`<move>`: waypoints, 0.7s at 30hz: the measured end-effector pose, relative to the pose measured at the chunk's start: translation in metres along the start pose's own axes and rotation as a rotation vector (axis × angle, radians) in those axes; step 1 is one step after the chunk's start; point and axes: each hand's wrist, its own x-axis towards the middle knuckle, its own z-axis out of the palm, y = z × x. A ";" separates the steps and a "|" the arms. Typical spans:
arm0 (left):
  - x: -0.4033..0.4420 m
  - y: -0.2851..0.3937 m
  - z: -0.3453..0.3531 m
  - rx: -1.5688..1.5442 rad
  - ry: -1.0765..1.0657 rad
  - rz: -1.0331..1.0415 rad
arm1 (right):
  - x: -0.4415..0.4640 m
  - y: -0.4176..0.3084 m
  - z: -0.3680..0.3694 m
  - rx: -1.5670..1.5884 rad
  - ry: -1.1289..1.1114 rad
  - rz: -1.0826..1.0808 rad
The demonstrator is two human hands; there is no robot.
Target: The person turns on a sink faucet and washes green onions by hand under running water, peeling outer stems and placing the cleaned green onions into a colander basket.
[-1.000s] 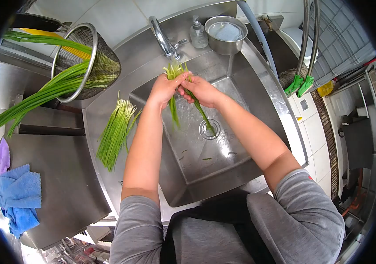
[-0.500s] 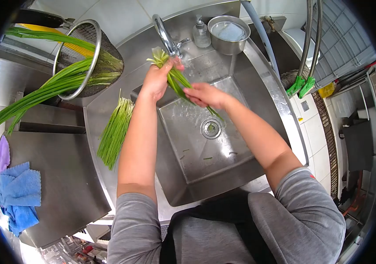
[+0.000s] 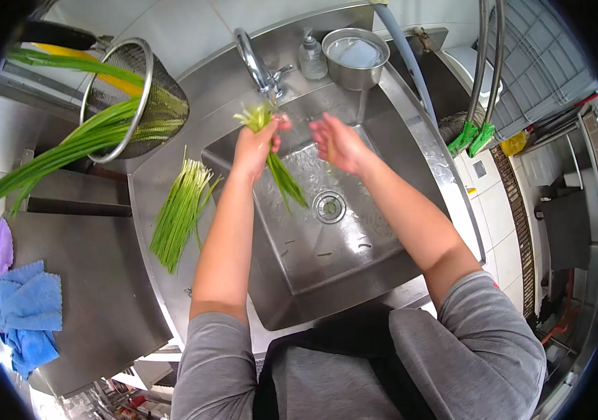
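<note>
My left hand (image 3: 255,145) is closed round a bunch of green chives (image 3: 285,183) over the sink, just below the faucet (image 3: 251,59). Their pale ends stick up above my fist and the green leaves hang down toward the drain (image 3: 329,207). To the right, apart from the bunch, my right hand (image 3: 343,145) is raised over the sink basin (image 3: 355,280) with fingers loosely bent and spread, slightly blurred. A faint yellowish strip shows by its fingers, too blurred to make out. Another pile of chives (image 3: 176,213) lies on the counter left of the basin.
A mesh strainer (image 3: 146,91) with long green leaves hangs at upper left. Behind the basin stand a pump bottle (image 3: 311,59) and a metal pot (image 3: 355,73). Blue cloths (image 3: 27,301) lie on the left steel surface. Hoses with green-handled ends (image 3: 481,140) hang at right.
My right hand has let go of the chives' leaves and moved up and away to the right. The bunch in my left hand now hangs more steeply. The view has shifted slightly.
</note>
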 end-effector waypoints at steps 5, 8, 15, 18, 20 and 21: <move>-0.020 -0.011 0.001 0.129 0.270 0.001 | 0.016 -0.029 0.069 0.181 -0.278 -0.013; -0.032 -0.013 0.003 0.201 0.191 0.102 | 0.019 -0.022 0.088 0.178 -0.268 -0.014; -0.031 -0.011 0.003 0.140 0.051 0.035 | 0.021 -0.010 0.096 -0.294 -0.166 -0.300; -0.019 -0.016 0.003 0.098 -0.004 -0.028 | 0.022 -0.014 0.099 -0.750 -0.076 -0.629; -0.013 -0.014 0.006 0.081 -0.011 -0.066 | 0.020 -0.019 0.095 -0.715 -0.083 -0.644; -0.010 -0.012 0.006 0.019 -0.001 -0.062 | 0.018 -0.021 0.092 -0.683 -0.096 -0.655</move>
